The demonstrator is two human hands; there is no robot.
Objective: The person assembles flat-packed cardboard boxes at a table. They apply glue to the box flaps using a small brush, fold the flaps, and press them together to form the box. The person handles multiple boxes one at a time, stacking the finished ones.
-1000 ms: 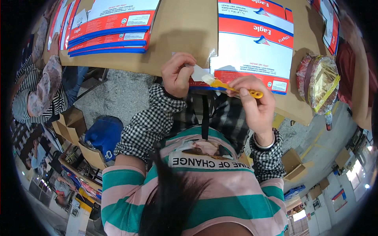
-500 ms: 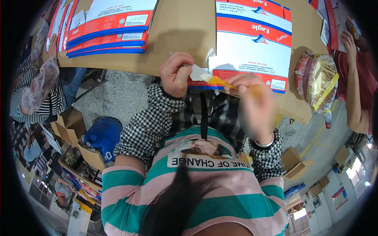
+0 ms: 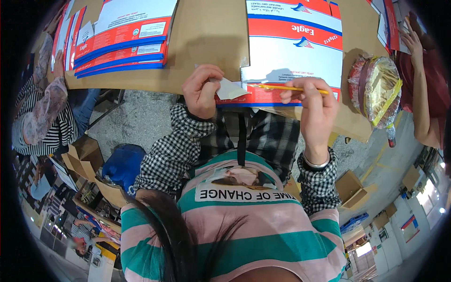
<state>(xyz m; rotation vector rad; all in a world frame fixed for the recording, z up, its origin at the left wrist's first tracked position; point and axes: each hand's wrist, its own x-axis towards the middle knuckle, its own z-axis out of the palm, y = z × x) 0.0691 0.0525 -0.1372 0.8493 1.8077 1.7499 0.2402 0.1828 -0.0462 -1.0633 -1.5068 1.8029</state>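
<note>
A flat printed carton sheet (image 3: 293, 56), white, red and blue, lies at the table's near edge in front of me. My left hand (image 3: 202, 92) is closed on a small white paper flap (image 3: 230, 90) at the sheet's near left corner; whether the flap belongs to the sheet I cannot tell. My right hand (image 3: 315, 110) pinches a thin yellow brush-like stick (image 3: 282, 87), held almost level over the sheet's lower red band. Its tip points left, close to the flap.
Several similar carton sheets (image 3: 127, 47) are stacked at the left on the brown cardboard-covered table (image 3: 206, 35). A round container wrapped in clear plastic with yellow tape (image 3: 376, 91) stands at the right edge. Other people's arms (image 3: 420, 89) reach in on both sides.
My right hand has moved right and turned, so the yellow stick now lies flatter, its tip at the sheet. My left hand keeps its hold on the flap. The view has shifted slightly.
</note>
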